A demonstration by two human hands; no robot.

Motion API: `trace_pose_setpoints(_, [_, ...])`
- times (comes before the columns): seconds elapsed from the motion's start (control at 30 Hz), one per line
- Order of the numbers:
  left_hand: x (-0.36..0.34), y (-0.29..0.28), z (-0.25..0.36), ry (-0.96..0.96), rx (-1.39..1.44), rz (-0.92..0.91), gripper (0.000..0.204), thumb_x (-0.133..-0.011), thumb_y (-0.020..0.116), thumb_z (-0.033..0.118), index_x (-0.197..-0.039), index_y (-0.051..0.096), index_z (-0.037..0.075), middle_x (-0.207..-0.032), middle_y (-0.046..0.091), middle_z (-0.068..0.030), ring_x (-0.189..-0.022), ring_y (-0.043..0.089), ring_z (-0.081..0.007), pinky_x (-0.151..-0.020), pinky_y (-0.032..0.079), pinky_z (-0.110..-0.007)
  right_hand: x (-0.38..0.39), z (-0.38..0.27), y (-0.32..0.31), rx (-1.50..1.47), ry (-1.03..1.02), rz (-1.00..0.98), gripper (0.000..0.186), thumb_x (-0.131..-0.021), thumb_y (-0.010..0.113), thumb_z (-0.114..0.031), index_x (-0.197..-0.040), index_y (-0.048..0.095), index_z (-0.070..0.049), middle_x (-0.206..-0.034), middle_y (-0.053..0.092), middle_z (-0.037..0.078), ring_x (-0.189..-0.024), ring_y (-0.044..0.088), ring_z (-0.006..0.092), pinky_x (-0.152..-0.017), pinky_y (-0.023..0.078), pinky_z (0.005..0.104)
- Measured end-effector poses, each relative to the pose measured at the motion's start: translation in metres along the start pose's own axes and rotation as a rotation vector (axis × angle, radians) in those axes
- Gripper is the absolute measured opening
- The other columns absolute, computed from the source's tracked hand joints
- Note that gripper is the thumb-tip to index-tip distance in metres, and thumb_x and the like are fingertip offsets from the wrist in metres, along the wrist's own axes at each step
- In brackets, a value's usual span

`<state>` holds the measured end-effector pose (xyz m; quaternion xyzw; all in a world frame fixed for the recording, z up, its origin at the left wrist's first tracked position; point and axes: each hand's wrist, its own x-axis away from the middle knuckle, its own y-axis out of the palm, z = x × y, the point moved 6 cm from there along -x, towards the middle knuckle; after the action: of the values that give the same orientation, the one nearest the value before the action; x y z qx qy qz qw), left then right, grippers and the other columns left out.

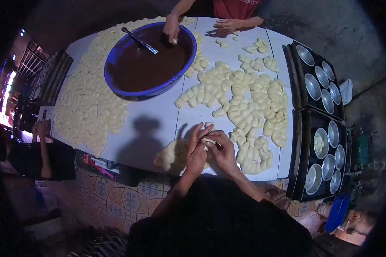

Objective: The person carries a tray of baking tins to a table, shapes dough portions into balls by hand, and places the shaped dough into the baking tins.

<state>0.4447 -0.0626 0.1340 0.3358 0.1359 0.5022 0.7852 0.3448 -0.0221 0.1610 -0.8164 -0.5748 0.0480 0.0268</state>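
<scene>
My left hand [196, 152] and my right hand [223, 150] meet over the near edge of the white table [165, 107]. Pinched between their fingers is a small piece of pale dough [209, 140], which has something dark by it. Fingers cover most of the piece. Beside my left hand lies a clump of dough pieces [169, 155]; another clump [255, 157] sits just right of my right hand. Farther off, rows of cut dough pieces [244, 109] spread over the table. A blue basin [143, 92] holds brown filling [146, 70], with a dark-handled metal utensil [141, 41] resting in it.
Across the table, a person's hand [172, 29] reaches into the basin; their other hand [228, 25] rests at the far edge. Many dough pieces [83, 105] cover the left side. Black trays [297, 111] with round metal tins [313, 86] line the right. Another person's arm [45, 150] shows far left.
</scene>
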Motion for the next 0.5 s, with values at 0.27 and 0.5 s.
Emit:
trace_pose_setpoints(0.27, [0.015, -0.024, 0.028, 0.207, -0.58, 0.271, 0.014, -0.086, 0.063, 0.0, -0.099, 0.066, -0.004, -0.089, 0.066, -0.0045, -0.082, 0.06, -0.0089, -0.073, 0.047, -0.022, -0.031, -0.01, 0.006, 0.096, -0.121, 0.02, 0.025, -0.089, 0.057, -0.016, -0.107, 0.064, -0.001, -0.113, 0.054, 0.015, -0.087, 0.056, 0.0212, -0.074, 0.046, 0.0296])
trace_pose_setpoints(0.5, [0.01, -0.02, -0.007, -0.337, 0.603, 0.079, 0.027, -0.091, 0.056, 0.021, -0.11, 0.061, 0.002, -0.106, 0.062, -0.0096, -0.095, 0.06, -0.0191, -0.083, 0.049, -0.033, -0.026, -0.018, 0.027, 0.22, -0.522, -0.358, 0.044, -0.082, 0.066, -0.017, -0.123, 0.053, -0.008, -0.137, 0.042, 0.013, -0.126, 0.039, 0.029, -0.103, 0.032, 0.0403])
